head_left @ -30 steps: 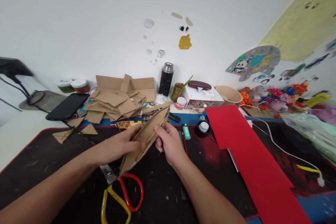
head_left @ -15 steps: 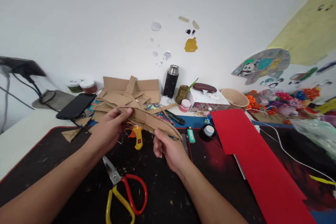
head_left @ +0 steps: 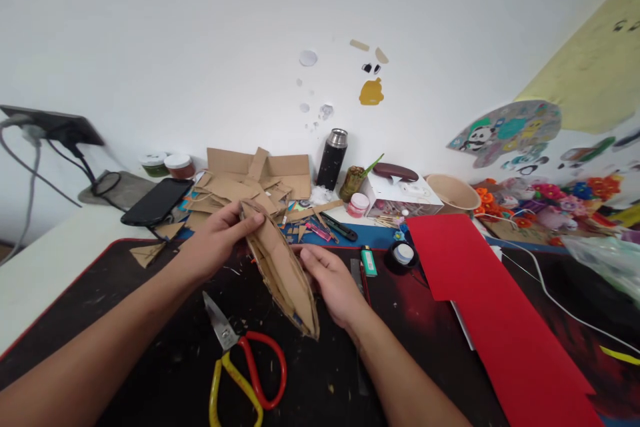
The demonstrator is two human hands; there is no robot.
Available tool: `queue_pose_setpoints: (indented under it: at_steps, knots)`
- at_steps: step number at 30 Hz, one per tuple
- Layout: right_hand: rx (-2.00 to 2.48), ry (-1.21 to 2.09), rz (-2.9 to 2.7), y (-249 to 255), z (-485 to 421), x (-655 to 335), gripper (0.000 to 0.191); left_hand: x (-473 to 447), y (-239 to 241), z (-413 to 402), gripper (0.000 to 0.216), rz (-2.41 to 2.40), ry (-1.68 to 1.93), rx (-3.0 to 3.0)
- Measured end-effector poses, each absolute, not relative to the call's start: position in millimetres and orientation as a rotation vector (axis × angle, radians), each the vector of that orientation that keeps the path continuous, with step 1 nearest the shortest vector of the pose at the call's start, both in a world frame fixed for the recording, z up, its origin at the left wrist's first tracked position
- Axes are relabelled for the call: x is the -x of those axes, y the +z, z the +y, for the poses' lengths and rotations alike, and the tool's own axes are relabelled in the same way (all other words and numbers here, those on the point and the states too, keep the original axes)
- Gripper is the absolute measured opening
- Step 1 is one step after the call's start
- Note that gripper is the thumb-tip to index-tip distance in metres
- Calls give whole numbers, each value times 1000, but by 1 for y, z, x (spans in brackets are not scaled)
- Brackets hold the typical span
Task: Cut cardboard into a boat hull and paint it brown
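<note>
Above the worktop (head_left: 55, 273), pinches the cardboard shell (head_left: 281, 267), probably light, crushable, best taken by its rims, at the far end in the left hand (head_left: 216, 240), with the right hand (head_left: 337, 285) alongside in an unclear grip.

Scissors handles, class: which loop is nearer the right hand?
The red loop: it lies on the side toward the right hand, while the yellow loop lies farther left.
</note>
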State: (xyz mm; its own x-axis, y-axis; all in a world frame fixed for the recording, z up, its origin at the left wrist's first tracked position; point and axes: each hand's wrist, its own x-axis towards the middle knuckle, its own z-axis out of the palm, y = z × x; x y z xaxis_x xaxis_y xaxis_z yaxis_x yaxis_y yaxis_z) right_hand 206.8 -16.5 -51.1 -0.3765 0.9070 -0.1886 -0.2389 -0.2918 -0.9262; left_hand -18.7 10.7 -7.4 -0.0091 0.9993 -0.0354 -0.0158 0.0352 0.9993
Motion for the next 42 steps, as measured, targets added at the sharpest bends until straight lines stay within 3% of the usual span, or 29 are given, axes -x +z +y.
queue_pose_setpoints:
  at_steps: [7,14,32,42]
  knots:
    - [816,1903,-1289,-44,-30,-204,71,11,-7,4,42,1205,1063,-1258]
    - [885,1502,-1569,-49,-32,-198,44,-5,-13,1,32,1241,1158,-1147]
    - [1020,1403,-1873,-52,-39,-198,40,-20,-22,-5,26,1477,1171,-1013]
    - [1026,1376,-1839,-48,-39,-199,38,-13,-19,-6,23,1421,1187,-1310]
